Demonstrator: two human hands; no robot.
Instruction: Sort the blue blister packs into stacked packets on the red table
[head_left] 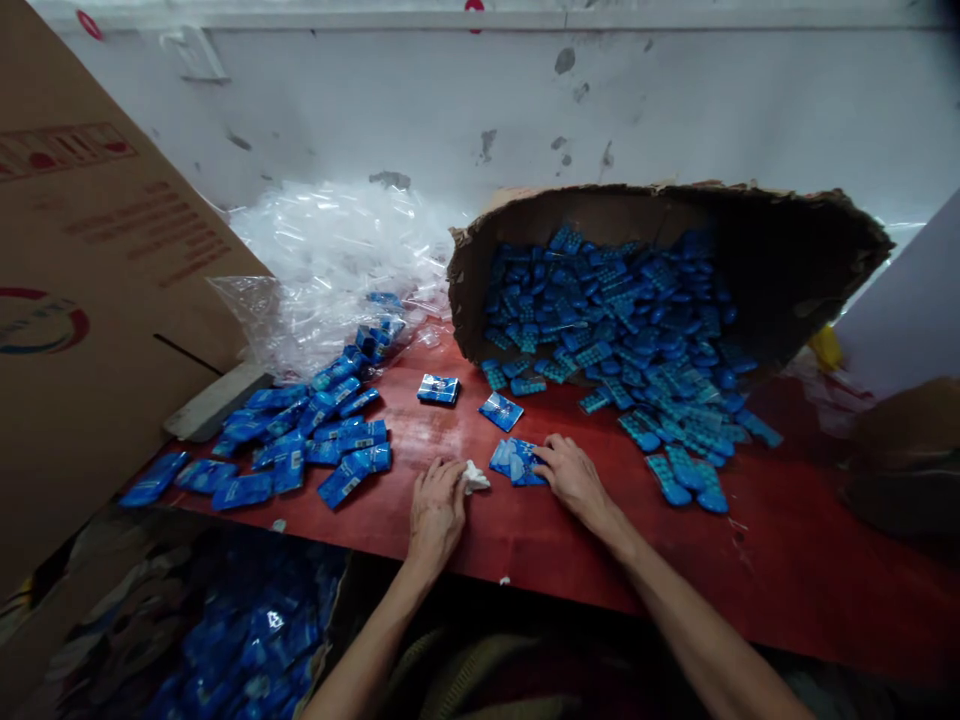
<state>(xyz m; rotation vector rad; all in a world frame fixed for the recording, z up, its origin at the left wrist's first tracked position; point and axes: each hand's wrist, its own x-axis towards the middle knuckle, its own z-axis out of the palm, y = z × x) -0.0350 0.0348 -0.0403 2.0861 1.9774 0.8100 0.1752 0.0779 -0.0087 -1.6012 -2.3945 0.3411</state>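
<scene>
My left hand (437,508) rests on the red table, fingers closed on a crumpled white tissue (475,478). Just to its right lie a few overlapping blue printed cards (516,462). The fingertips of my right hand (574,482) are closed at the right edge of these cards; its thumb is partly hidden. Behind them are a single blue card (500,411) and a small stack of blue cards (438,389). Farther right, blue items with a dotted teal part (679,475) spill across the table.
A torn cardboard box (469,300) lies on its side, full of the blue items. At the left are flat blue packets (289,468), clear plastic bags (337,240), a grey block (217,403) and a large carton (97,260). Below the table edge, more blue packets (247,620) fill a container.
</scene>
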